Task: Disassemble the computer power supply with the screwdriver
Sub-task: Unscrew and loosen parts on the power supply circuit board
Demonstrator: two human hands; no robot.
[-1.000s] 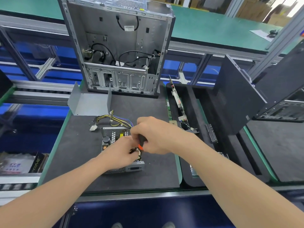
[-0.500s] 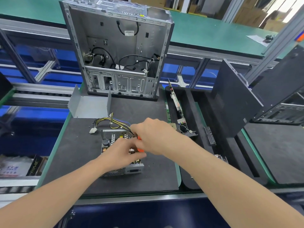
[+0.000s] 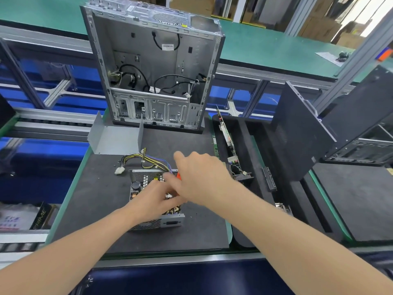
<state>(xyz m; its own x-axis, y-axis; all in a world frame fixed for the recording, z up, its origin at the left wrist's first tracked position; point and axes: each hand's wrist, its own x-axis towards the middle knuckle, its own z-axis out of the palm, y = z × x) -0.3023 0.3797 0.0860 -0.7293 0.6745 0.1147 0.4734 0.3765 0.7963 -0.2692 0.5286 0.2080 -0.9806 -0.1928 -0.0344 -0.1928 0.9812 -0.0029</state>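
My right hand (image 3: 202,177) curls around the screwdriver (image 3: 178,175). Only a sliver of its orange handle shows, and blur hides the tip. My left hand (image 3: 156,201) rests on the open power supply (image 3: 148,225), fingers bent down among the parts. I cannot tell whether they pinch anything. The power supply sits lid-off on the black mat (image 3: 89,205). At its 11 o'clock, yellow and black wires (image 3: 144,160) trail to a white plug (image 3: 119,170), with a bent grey metal cover (image 3: 114,141) farther out. At 12 o'clock the gutted computer case (image 3: 153,67) stands upright. At 3 o'clock, circuit boards (image 3: 228,141) stand in a black foam tray (image 3: 248,150).
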